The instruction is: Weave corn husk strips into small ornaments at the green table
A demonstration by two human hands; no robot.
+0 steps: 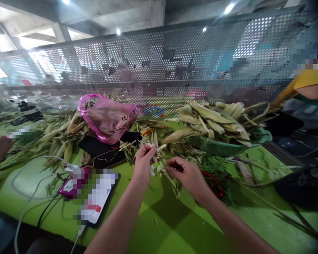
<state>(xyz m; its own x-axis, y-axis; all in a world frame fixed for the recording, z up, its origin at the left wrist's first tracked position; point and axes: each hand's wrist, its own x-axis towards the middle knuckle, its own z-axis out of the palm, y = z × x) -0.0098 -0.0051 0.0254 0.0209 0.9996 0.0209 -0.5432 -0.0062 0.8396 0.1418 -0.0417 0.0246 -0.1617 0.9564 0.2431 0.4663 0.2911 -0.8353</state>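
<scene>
Over the green table [159, 225], my left hand [145, 160] has its fingers closed around a small bunch of pale husk strips [160, 164]. My right hand [181, 171] is just to the right, its thumb and fingers pinched together at the bunch's right side; what lies between those fingertips is too small to make out. Thin strips hang down between the two hands. Behind them is a heap of cut husk pieces and green stems [188, 150]. A pink plastic bag [112, 118] sits beyond my left hand.
A green basin [228, 147] heaped with corn husks [214, 121] stands at the back right. Red scissors handles [218, 190] lie beside my right wrist. Phones [100, 197], cables and a purple device fill the left. Another person's hand [0, 148] is at far left; a perforated screen rises behind.
</scene>
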